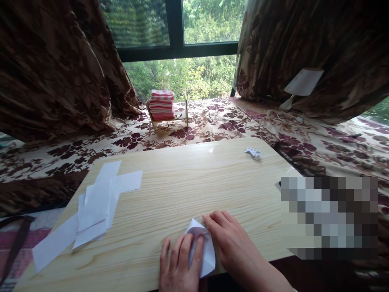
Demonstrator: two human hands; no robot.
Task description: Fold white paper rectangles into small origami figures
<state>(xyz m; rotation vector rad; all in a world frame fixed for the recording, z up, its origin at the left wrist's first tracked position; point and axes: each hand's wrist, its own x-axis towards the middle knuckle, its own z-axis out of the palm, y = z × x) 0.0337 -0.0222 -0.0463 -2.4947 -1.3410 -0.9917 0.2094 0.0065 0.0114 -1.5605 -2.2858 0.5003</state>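
Note:
A small folded piece of white paper (208, 254) lies near the front edge of the wooden table, its pointed end facing away from me. My left hand (180, 261) holds it from the left, fingertips pressing on its upper face. The left thumb is mostly hidden. From the right, my right hand (232, 239) is closed at the paper's upper right edge, with its other fingers curled together. Part of the paper's lower end is covered by my left hand.
Several white paper strips (97, 202) overlap on the table (170, 178) at left. A small folded paper piece (253, 152) sits at the far right. Beyond are a little stand with stacked pink-and-white cloths (162, 104) and a white lamp (304, 82). A blurred patch covers the right side.

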